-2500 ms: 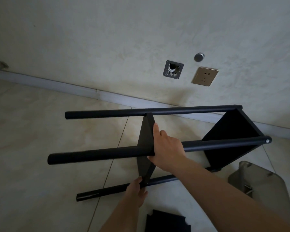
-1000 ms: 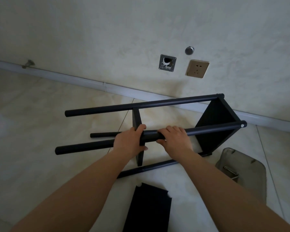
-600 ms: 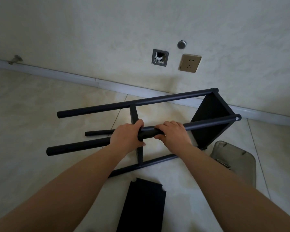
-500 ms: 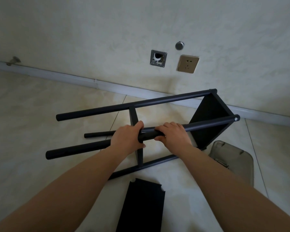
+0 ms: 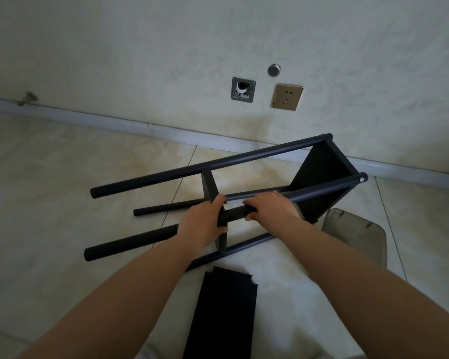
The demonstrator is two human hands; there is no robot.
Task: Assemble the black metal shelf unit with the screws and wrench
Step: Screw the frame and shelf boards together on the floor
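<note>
Fingers [image 5: 219, 200] of the left hand [image 5: 201, 224] curl over the near upper pole [image 5: 322, 191] of the shelf unit [image 5: 244, 198], right where the middle shelf [image 5: 210, 187] meets it, with the thumb underneath. Fingers [image 5: 249, 203] of the right hand [image 5: 272, 208] wrap the same pole just to the right, so the two hands grip it side by side with a short stretch of pole showing between them. The unit lies on its side on the tiled floor [image 5: 62, 177], its four poles running from lower left to upper right. The far upper pole [image 5: 205, 165] sits above the floor, two thinner-looking poles lie lower down, and the end shelf [image 5: 322, 177] closes the frame at the right, near the wall [image 5: 166, 47]. A screw head [image 5: 362, 179] shows at the right tip of the gripped pole. The left ends of the poles are free. A loose shelf panel [image 5: 223, 312] lies flat on the floor near the person, between the forearms, apart from the frame. A grey translucent tray [image 5: 358, 231] sits on the floor to the right, just beside the end shelf; what it holds is too dim to tell. On the wall are an open wall box [image 5: 243, 90], a socket [image 5: 287, 96] and a round cap [image 5: 274, 70], with a skirting [image 5: 114, 123] along the bottom.
</note>
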